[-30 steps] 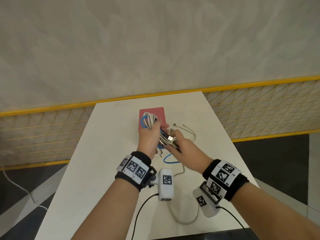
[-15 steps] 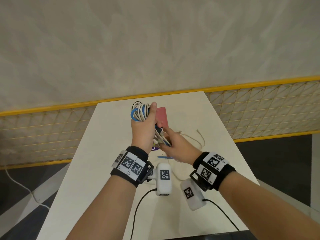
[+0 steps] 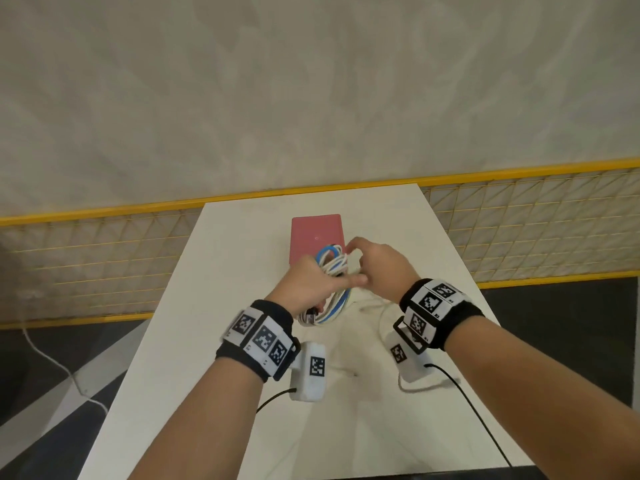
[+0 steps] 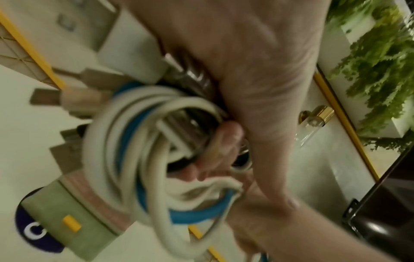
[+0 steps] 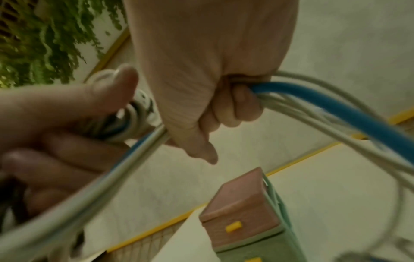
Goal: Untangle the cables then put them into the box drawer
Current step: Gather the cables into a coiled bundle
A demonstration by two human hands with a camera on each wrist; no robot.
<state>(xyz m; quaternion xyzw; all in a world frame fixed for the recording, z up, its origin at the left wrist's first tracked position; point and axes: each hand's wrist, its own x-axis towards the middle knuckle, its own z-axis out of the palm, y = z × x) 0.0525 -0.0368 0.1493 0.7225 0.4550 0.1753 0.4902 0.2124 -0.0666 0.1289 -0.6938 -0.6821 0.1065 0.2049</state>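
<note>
Left hand point(image 3: 306, 284) fingers curled, thumb out; right hand point(image 3: 379, 268) apparently fisted, close beside.

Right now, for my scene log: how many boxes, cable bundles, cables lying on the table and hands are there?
Box: 1
Cable bundle, white and blue, gripped by both hands: 1
White cable on the table: 1
Hands: 2, the left hand and the right hand
Total: 5

White table point(image 3: 214, 341), pink-topped drawer box point(image 3: 317, 233) at far end, loose white cable point(image 3: 381, 327) near middle
</note>
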